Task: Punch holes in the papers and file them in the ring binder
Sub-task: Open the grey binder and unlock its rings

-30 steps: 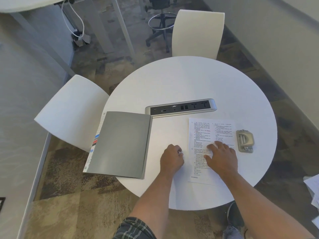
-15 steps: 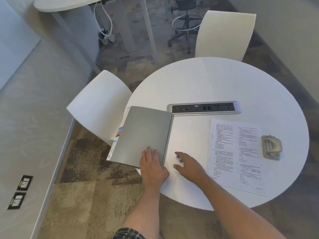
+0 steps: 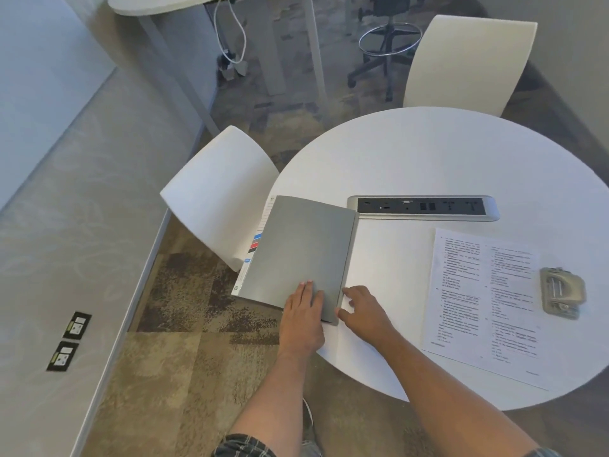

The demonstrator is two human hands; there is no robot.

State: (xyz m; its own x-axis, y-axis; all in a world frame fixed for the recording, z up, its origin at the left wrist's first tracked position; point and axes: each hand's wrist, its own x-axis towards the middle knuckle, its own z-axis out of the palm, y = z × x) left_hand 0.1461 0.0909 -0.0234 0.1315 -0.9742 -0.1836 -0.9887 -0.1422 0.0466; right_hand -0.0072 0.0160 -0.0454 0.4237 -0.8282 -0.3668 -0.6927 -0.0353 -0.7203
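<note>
Flat grey ring binder (image 3: 303, 252) lies closed at the left edge of the round white bench (image 3: 445, 153), far-left corner overhanging toward the white moulded chair (image 3: 220, 196); coloured index tabs (image 3: 255, 245) poke out along its left side, spine edge faces right. Left hand (image 3: 301, 316) lies flat on the cover's near corner, fingers straight, pressing down, probably to pin the binder so it doesn't skate off the edge. Right hand (image 3: 362, 310) sits on the bench just beside the spine edge, grip spread, thumb touching the near-right corner of the cover; holds nothing, looks set to square the binder up or pull it inboard before opening. Printed white paper sheets (image 3: 484, 301) lie flat toward the right side of the bench, near edge close to the bench's near rim, well apart from the binder. Squat grey-beige metal hole punch (image 3: 562, 291) sits just beside the sheets' right edge, untouched, so it's handy for the punching step. Silver power/data strip (image 3: 421, 207) is set into the bench centre, its left end touching or nearly touching the binder's far-right corner. Judgement: nothing punched yet, binder prep comes first. Risk: overhang tips the binder if the left hand lifts.
</note>
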